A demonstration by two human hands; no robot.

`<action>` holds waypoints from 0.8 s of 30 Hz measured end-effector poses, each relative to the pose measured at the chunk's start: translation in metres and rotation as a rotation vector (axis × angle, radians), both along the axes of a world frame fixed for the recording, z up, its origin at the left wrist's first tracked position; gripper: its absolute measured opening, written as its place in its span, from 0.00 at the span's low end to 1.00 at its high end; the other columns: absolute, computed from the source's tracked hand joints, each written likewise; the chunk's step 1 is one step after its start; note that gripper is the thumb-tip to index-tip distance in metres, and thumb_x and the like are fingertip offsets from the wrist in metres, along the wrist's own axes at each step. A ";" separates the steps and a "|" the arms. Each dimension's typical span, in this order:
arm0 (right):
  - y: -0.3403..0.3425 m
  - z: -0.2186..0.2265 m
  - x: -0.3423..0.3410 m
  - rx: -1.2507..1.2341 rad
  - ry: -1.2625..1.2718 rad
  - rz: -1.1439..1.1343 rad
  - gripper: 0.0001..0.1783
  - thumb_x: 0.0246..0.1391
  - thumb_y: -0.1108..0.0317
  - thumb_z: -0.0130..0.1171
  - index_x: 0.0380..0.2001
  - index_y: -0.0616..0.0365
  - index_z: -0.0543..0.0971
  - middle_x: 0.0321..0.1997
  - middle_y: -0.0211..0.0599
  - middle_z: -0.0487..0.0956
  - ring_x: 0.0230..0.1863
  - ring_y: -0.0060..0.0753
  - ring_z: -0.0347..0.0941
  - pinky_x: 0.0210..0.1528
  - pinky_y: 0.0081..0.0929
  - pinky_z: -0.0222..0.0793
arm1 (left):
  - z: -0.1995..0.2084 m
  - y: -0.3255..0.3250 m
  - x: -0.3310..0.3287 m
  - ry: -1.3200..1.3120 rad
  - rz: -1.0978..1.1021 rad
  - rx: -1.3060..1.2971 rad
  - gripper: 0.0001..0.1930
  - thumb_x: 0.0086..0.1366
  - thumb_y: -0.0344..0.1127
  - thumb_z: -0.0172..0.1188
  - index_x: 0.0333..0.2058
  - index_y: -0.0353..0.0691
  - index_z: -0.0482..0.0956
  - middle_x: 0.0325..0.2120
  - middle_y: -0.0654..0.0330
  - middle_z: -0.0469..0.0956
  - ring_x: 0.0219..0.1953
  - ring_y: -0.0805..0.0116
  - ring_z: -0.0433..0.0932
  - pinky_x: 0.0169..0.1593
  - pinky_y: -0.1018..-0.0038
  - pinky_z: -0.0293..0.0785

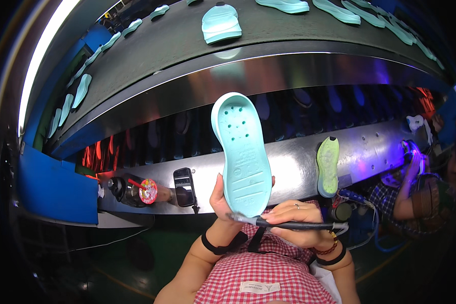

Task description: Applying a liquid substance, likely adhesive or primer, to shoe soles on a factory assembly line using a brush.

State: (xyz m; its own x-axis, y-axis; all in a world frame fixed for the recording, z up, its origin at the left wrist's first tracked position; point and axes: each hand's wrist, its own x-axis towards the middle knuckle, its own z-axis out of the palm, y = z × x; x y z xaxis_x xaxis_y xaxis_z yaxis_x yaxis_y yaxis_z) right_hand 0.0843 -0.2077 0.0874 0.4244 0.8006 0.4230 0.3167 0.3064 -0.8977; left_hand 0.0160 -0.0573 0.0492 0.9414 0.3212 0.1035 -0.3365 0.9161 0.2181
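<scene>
Mint-green shoe sole point(242, 152), held upright in front of the person's chest, toe end up, its ridged and holed face toward the camera. Left hand point(221, 198) grips the heel edge from behind; right hand point(293, 217) is clenched round a black brush point(283, 223) whose tip touches the sole's lower rim. Beyond lies a steel ledge point(294, 162) bearing a yellow-green sole point(328, 166), well apart. Open air surrounds the raised sole.
</scene>
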 end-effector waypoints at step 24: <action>-0.015 0.015 0.028 -0.127 -0.134 0.224 0.11 0.38 0.76 0.62 0.31 0.60 0.79 0.35 0.38 0.79 0.36 0.35 0.76 0.39 0.26 0.71 | 0.007 0.035 0.003 0.262 -0.497 0.096 0.26 0.63 0.45 0.39 0.54 0.30 0.59 0.49 0.46 0.66 0.48 0.55 0.70 0.53 0.64 0.65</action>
